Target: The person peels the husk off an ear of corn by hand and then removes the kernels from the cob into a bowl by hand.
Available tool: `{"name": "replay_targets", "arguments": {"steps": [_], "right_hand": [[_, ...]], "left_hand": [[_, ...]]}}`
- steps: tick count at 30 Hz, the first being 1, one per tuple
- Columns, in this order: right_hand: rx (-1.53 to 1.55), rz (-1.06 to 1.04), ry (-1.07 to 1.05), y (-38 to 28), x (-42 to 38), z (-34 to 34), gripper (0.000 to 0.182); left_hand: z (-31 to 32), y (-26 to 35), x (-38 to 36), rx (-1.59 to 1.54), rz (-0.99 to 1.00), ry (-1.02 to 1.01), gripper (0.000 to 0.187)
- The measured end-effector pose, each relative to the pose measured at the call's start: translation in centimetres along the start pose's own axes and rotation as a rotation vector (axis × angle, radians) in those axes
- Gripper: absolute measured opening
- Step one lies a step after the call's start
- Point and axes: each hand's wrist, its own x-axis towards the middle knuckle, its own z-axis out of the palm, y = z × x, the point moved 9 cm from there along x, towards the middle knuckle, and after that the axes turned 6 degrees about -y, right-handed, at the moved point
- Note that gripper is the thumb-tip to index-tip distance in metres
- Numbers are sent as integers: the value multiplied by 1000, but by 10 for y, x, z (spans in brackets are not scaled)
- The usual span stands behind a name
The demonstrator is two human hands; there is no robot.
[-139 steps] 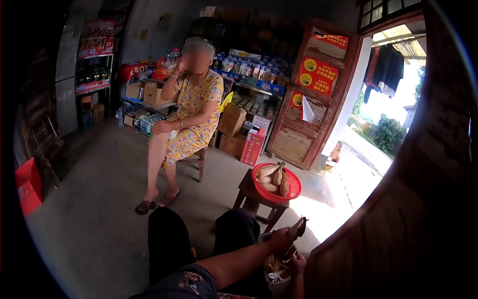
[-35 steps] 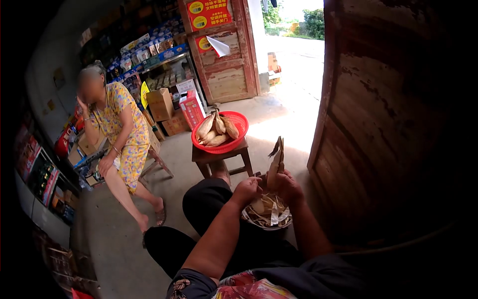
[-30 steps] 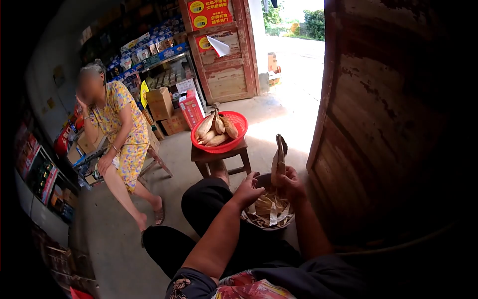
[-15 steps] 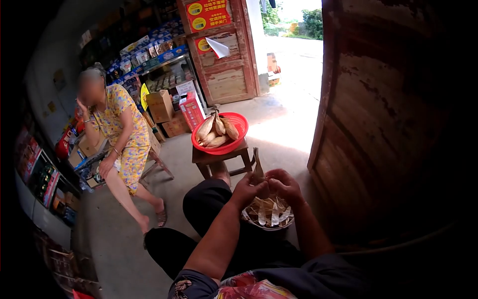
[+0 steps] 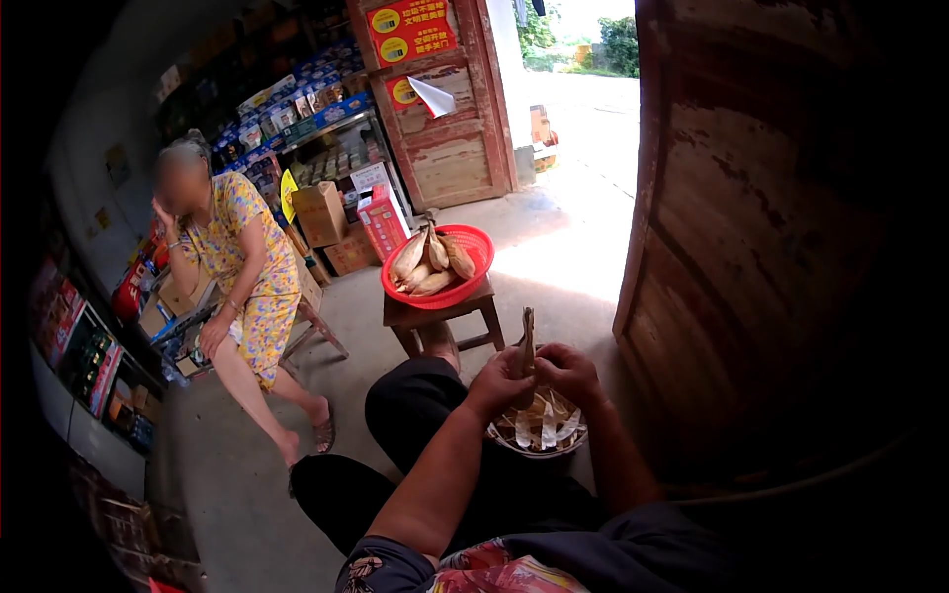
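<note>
Since the frame half a second earlier, both hands have shifted slightly right and lower over the bucket, and the husk strip now stands more nearly upright between them. The left hand [image 5: 501,381] is clenched around the lower part of the bamboo shoot [image 5: 527,348], thumb side uppermost. The right hand [image 5: 565,372] is curled against the shoot from the opposite side, fingers grasping its base; the two hands touch. The shoot's dark, pointed tip projects above both hands. Directly beneath them sits a bucket [image 5: 514,445] filled with pale peeled husk strips [image 5: 542,427], positioned between the person's dark-trousered knees. Ahead, a red basket [image 5: 474,247] holding unpeeled bamboo shoots [image 5: 429,260] rests on a small wooden stool [image 5: 440,318]. To the left, another person in a yellow floral dress [image 5: 247,267] sits on a chair, well apart.
</note>
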Motion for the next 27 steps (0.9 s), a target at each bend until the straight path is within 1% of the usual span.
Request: {"name": "replay_targets", "arguments": {"steps": [1, 2, 3, 4, 5, 6, 7, 8, 9, 11, 12, 13, 14, 15, 16, 18, 19, 20, 21, 22, 23, 25, 26, 27], "right_hand": [[-93, 12, 9, -4, 0, -2, 12], [-96, 4, -2, -6, 0, -2, 12], [-199, -8, 7, -8, 0, -3, 12], [-301, -25, 13, -10, 0, -1, 12], [-301, -39, -8, -11, 0, 3, 12], [-264, -47, 25, -11, -1, 2, 12], [-227, -55, 58, -9, -1, 0, 12], [-167, -28, 54, -4, 0, 1, 14], [-170, -37, 39, 0, 0, 4, 14], [202, 120, 64, 30, 0, 2, 14], [309, 145, 41, 36, 1, 5, 15], [302, 144, 33, 39, 1, 5, 15], [369, 146, 27, 42, 1, 6, 14], [436, 148, 23, 43, 1, 6, 14], [430, 148, 17, 49, 2, 6, 14], [395, 146, 106, 77, 7, -3, 12], [394, 145, 103, 98, 8, -6, 12], [285, 190, 176, 128, 5, -18, 11], [178, 229, 249, 147, -1, -29, 10], [233, 295, 238, 160, -7, -30, 9], [235, 291, 236, 167, -9, -31, 9], [-215, 421, 228, 208, -23, -44, 12], [-328, 476, 232, 244, -33, -52, 13], [-438, 531, 240, 278, -40, -59, 15]], "left_hand": [[1, -1, 1, 47, -13, -11, 31], [1, -1, 1, 94, -24, -17, 30], [5, 5, -1, 153, -14, -14, 33], [0, -5, 2, 243, -15, 20, 34], [-5, -15, 3, 333, -17, 56, 34], [-9, -16, 1, 389, -54, 90, 35], [-7, -3, -3, 509, -34, 140, 36], [-6, 0, -3, 547, 1, 150, 36], [-4, 3, -4, 584, 35, 158, 36], [-1, 15, -8, 601, 9, 169, 36], [2, 18, -9, 619, 29, 149, 36], [5, 19, -8, 637, 48, 128, 35], [6, 17, -7, 640, 90, 128, 33], [6, 17, -7, 636, 94, 136, 33], [6, 15, -7, 669, 79, 143, 34], [6, 14, -7, 700, 65, 155, 36], [9, 16, -7, 598, 104, 132, 36], [12, 17, -8, 498, 141, 105, 37], [13, 16, -7, 504, 144, 104, 37], [11, 11, -5, 333, 133, 89, 37], [8, 5, -4, 157, 117, 75, 37], [-9, 8, -4, 177, 123, 208, 35], [-10, 19, -6, 30, 105, 210, 38], [-17, 19, -5, -73, 124, 256, 32]]}}
